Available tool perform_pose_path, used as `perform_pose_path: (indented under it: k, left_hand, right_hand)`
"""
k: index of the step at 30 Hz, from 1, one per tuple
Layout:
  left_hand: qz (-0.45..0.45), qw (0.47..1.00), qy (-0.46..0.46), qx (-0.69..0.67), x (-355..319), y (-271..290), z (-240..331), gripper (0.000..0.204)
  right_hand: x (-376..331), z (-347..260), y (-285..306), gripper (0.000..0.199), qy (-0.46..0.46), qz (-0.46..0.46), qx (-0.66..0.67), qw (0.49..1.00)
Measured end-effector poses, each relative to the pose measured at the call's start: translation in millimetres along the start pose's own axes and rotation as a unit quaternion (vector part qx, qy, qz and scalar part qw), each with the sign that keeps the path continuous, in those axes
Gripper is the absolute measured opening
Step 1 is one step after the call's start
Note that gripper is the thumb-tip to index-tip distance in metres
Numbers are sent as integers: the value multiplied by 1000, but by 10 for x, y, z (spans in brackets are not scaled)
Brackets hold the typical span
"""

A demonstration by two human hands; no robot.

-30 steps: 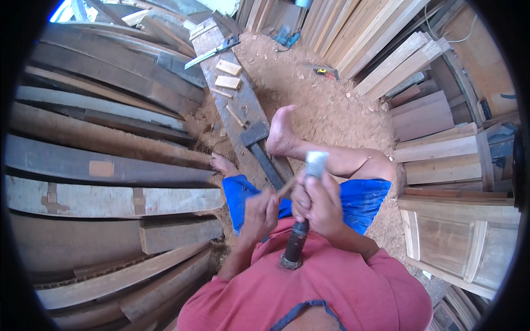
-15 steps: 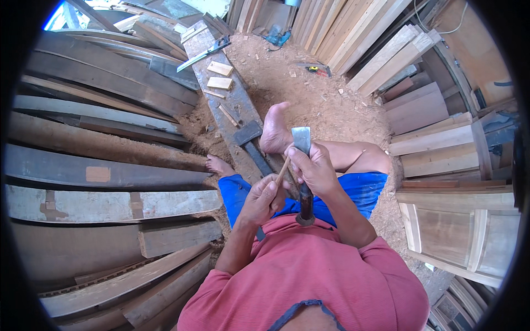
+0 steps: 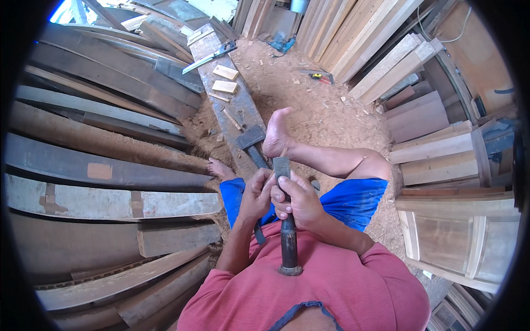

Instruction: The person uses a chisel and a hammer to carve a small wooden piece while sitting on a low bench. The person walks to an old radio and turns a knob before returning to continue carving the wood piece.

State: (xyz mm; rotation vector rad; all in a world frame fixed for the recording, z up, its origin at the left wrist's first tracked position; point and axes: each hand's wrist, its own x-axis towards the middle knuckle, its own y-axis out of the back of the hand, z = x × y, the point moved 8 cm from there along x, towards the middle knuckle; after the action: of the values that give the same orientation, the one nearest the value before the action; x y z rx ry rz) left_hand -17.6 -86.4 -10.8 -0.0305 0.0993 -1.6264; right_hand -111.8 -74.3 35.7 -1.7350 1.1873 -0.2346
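Observation:
My right hand [image 3: 301, 199] is wrapped around a wide chisel, its flat steel blade [image 3: 281, 167] pointing away from me. The dark chisel handle [image 3: 288, 243] comes back to my chest. Pressed against the right hand, my left hand [image 3: 257, 196] is closed on a thin wooden stick. Most of that stick is hidden by the blade and fingers; a small tip seems to show just beyond the blade. Ahead of my hands, a hammer [image 3: 251, 137] with a dark, blocky head lies on a long plank [image 3: 225, 126], its handle toward me.
On the plank's far part lie a handsaw [image 3: 208, 57], two small wood blocks [image 3: 225, 86] and thin sticks [image 3: 232, 118]. A tape measure [image 3: 317, 76] and a blue power tool [image 3: 282, 44] rest on the sawdust-covered floor. Stacked boards [image 3: 110, 160] line the left, more timber [image 3: 419, 124] the right.
The chisel has come back toward my chest, with its handle end now against the shirt. My hands have come together, and the stick is now mostly covered.

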Motion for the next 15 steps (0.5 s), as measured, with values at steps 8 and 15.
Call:
perform_pose_path:
  k: [8,15]
  left_hand:
    - [69,995,30,71,-362,221,-146,13]
    - [16,977,-78,198,-177,89,282,11]
  right_hand:
    - [-135,-171,-2,16,17,33,-26,999]
    - [-53,-19,-95,14,-17,-16,-36,999]
